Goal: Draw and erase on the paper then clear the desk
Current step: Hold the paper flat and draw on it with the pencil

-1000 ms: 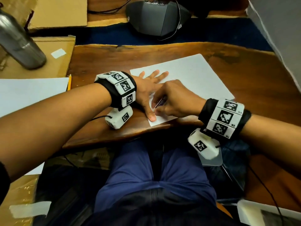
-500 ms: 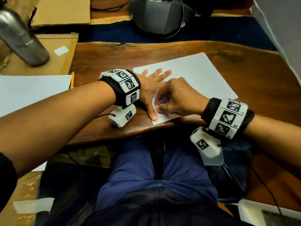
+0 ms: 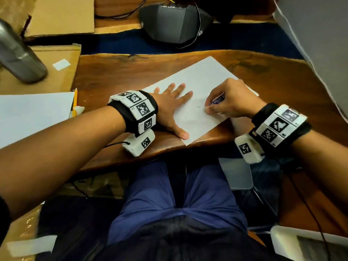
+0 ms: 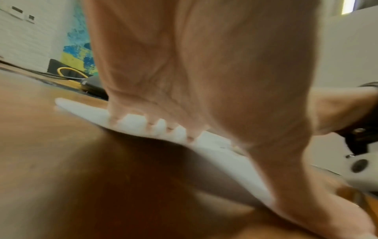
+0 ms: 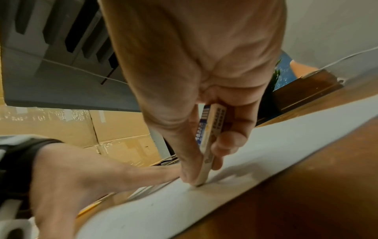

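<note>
Since a second ago the right hand (image 3: pixel 228 102) has slid rightward, away from the left hand (image 3: pixel 172 108), so bare paper (image 3: pixel 203 76) now lies between them. From the head view, the left hand lies flat with fingers spread straight on the paper's left part, thumb at the near corner, pressing the sheet to the brown wooden surface (image 3: pixel 116 72). The right hand grips an eraser (image 3: pixel 216 100) in a printed sleeve, its lower end down on the paper near the right near edge; a few faint dark marks show just left of it. The paper sits slanted near the front edge of the surface. At far left a steel bottle (image 3: pixel 20 59) stands on cardboard (image 3: pixel 62 72), a second white sheet (image 3: pixel 33 113) lies left with a yellow pencil (image 3: pixel 75 98) along its right edge, and a grey device (image 3: pixel 173 21) sits beyond the far edge. From the left wrist, the left hand (image 4: pixel 204 72) reaches down, fingertips (image 4: pixel 114 120) straight and touching the paper (image 4: pixel 85 110); the picture is blurred. From the right wrist, the right hand (image 5: pixel 194 80) pinches the eraser (image 5: pixel 208 145) between thumb and fingers, its tip touching the paper (image 5: pixel 225 194), with the left hand (image 5: pixel 81 177) flat on the sheet to the left.
</note>
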